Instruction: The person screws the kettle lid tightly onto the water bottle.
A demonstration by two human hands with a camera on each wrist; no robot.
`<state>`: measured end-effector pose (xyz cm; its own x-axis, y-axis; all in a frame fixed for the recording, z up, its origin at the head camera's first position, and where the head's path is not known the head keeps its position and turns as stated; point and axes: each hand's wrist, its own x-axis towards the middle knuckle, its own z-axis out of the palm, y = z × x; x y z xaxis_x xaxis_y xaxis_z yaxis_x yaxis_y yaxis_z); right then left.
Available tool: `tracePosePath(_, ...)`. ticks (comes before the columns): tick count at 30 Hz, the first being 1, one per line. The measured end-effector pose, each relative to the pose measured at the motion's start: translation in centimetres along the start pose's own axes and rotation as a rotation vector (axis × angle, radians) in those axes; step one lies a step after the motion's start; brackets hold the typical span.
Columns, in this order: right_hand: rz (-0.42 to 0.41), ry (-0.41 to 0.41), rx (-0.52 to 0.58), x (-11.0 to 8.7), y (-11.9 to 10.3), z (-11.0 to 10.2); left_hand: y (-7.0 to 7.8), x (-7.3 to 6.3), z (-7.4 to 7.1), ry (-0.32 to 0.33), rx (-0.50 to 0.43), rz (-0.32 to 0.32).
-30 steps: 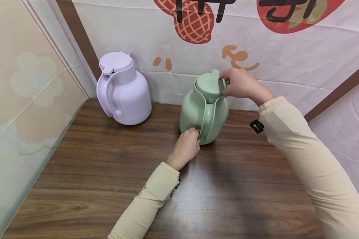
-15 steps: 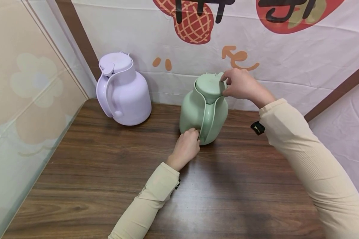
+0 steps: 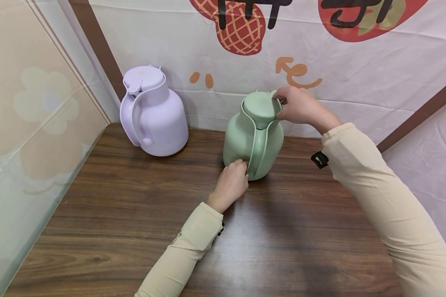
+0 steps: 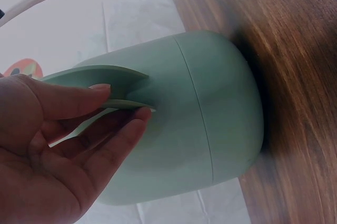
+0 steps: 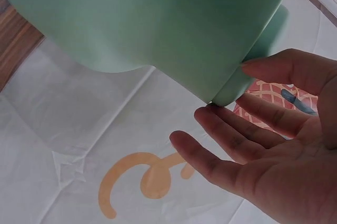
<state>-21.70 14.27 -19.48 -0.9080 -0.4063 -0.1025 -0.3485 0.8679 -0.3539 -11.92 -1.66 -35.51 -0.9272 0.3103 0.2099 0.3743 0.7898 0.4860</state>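
Observation:
A pale green vacuum jug [image 3: 238,138] stands upright on the table, its handle [image 3: 259,150] toward me. My left hand [image 3: 230,181] grips the lower end of that handle; in the left wrist view, thumb and fingers of the left hand [image 4: 58,182] close on the handle's edge. At the jug's top, my right hand [image 3: 301,106] pinches the right edge of the round green lid [image 3: 261,106], by its tab. In the right wrist view the right hand [image 5: 295,155] has thumb and index finger on the lid's rim [image 5: 236,88], other fingers spread below.
A lilac jug [image 3: 167,119] of similar shape stands at the back left of the wooden table [image 3: 134,231]. Printed cloth [image 3: 215,107] hangs close behind both jugs. Another cloth panel [image 3: 33,136] borders the table's left side.
The green lid has turned clockwise, its tab shifting from the back toward the right. My right fingers moved with it. The left hand and the jug's body stay in place.

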Motion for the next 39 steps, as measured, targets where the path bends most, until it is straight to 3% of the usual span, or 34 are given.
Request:
tracePosePath(24, 0.033, 0.066, -0.046, -0.64, -0.42, -0.18, -0.03, -0.03, 0.04, 0.004, 0.006, 0.009)
tracePosePath(33, 0.013, -0.029, -0.039, -0.22, -0.21, -0.38, -0.02, -0.08, -0.07, 0.003, 0.001, 0.013)
tracePosePath(39, 0.015, -0.024, -0.020, -0.15, -0.08, -0.41, -0.02, -0.05, -0.03, 0.006, 0.008, 0.012)
